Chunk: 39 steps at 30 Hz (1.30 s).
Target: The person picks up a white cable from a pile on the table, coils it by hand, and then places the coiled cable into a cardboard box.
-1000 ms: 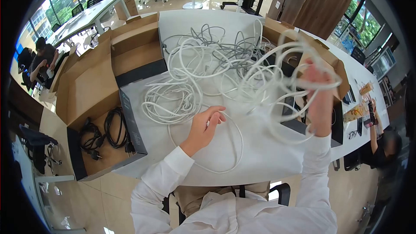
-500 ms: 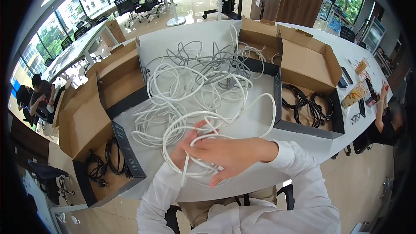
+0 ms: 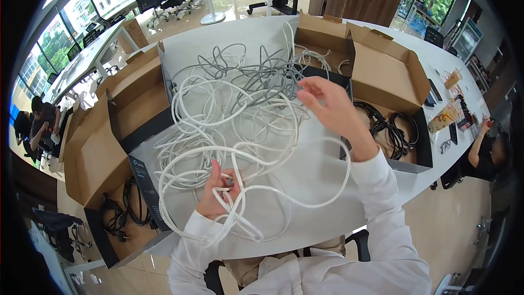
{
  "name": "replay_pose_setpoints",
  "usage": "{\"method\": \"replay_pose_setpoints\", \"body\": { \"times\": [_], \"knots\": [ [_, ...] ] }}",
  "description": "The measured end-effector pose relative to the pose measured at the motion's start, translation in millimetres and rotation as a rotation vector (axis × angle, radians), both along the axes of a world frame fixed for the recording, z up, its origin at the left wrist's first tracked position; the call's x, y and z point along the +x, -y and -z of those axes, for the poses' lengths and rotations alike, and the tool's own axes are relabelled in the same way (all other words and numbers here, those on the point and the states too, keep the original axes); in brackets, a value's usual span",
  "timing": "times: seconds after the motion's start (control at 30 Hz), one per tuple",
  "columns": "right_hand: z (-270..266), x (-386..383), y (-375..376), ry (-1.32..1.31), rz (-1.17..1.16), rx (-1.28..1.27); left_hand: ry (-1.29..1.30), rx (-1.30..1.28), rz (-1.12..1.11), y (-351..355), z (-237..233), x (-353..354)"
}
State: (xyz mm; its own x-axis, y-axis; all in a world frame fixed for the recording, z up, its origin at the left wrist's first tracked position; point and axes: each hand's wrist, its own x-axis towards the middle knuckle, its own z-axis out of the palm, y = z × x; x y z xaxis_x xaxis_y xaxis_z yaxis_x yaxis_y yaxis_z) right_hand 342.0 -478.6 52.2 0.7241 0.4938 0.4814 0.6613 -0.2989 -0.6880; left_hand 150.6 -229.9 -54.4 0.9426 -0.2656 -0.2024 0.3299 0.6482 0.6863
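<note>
My left hand (image 3: pixel 218 192) is closed around loops of a white cable (image 3: pixel 314 206), with the thumb pointing up. Wide coils of it spread over the near side of the white table (image 3: pixel 322 224). My right hand (image 3: pixel 334 110) is raised, thumb and fingers apart with nothing visible between them, near the right edge of the cable pile. One loop of the white cable runs close to the right wrist. Beyond my hands lie tangled grey cables (image 3: pixel 248 79) and more white coils (image 3: pixel 185 95).
At right, an open cardboard box (image 3: pixel 390 165) holds black cables (image 3: pixel 401 137); its far compartment holds pale cables. Another open box (image 3: pixel 101 240) at left contains black power cords (image 3: pixel 144 202). Cups (image 3: pixel 441 120), phones and glasses lie at the far right, beside a seated person (image 3: pixel 480 155).
My right hand has left my left hand and moved up and to the right. The white cable's loops have spread wider. My left hand has turned, thumb up, still gripping the cable.
</note>
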Motion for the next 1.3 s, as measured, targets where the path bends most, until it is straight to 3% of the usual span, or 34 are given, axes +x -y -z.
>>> {"method": "replay_pose_setpoints", "body": {
  "times": [0.03,0.13,0.17,0.2,0.23,0.27,0.37,0.47,0.5,0.57,0.67,0.7,0.8,0.83,0.9,0.93,0.97,1.07,1.17,1.3],
  "knots": [
    [9.9,7.0,-1.6,0.194,0.063,-0.017,0.017,-0.012,0.030,-3.5,2.5,-0.1],
    [20.4,11.5,-4.2,-0.275,-0.267,-0.287,0.048,-0.059,0.056,-2.8,8.1,1.1],
    [22.8,7.3,-7.7,-0.490,-0.366,-0.172,0.045,-0.037,0.033,0.3,8.0,0.2],
    [16.6,3.5,-7.6,-0.515,-0.327,-0.173,0.043,-0.014,0.009,1.6,7.3,-0.6],
    [5.6,-1.6,-6.3,-0.540,-0.289,-0.175,0.017,-0.217,0.086,-0.3,7.9,2.3],
    [-6.8,-6.7,-4.8,-0.563,-0.252,-0.177,0.041,-0.229,0.077,-0.7,6.6,4.2],
    [-43.3,-31.2,7.5,-0.454,-0.179,0.112,0.071,-0.270,-0.005,7.0,-2.8,4.8],
    [-45.2,-37.4,13.1,-0.316,-0.058,0.382,0.060,-0.013,-0.112,10.3,-15.4,4.5],
    [-42.9,-34.2,11.0,-0.243,0.032,0.356,0.199,-0.119,-0.039,9.4,-15.1,6.6],
    [-36.7,-25.5,6.9,-0.094,0.216,0.307,0.153,-0.035,-0.084,13.9,-20.7,3.1],
    [-45.9,-33.2,12.0,0.065,0.286,0.235,0.173,-0.012,-0.056,6.7,-13.3,2.8],
    [-46.0,-37.1,10.2,0.140,0.296,0.366,0.176,-0.027,-0.055,6.1,-12.8,2.3],
    [-30.8,-30.6,6.3,0.776,0.440,0.393,0.146,-0.109,-0.102,7.5,-13.4,1.7],
    [-33.6,-29.9,-2.0,0.726,0.437,0.313,0.165,-0.110,-0.111,4.8,-9.1,2.5],
    [-33.4,-19.0,4.6,0.332,0.323,0.029,0.109,-0.075,-0.169,4.8,-10.8,3.6],
    [-33.1,-17.0,5.8,0.131,0.256,-0.106,0.142,-0.032,-0.150,5.2,-9.9,4.5],
    [-28.8,-21.1,1.5,0.118,0.307,0.068,0.177,0.013,-0.135,4.2,-7.3,6.8],
    [-39.8,-27.8,8.2,0.141,0.372,-0.105,0.137,0.267,-0.240,7.4,-11.2,8.7],
    [-10.8,-11.9,19.4,0.403,0.340,-0.325,0.166,0.598,-0.398,13.4,-5.8,9.0],
    [20.8,9.5,18.0,0.236,0.291,-0.481,0.443,1.475,-0.591,21.2,-35.5,-14.6]
  ]
}}
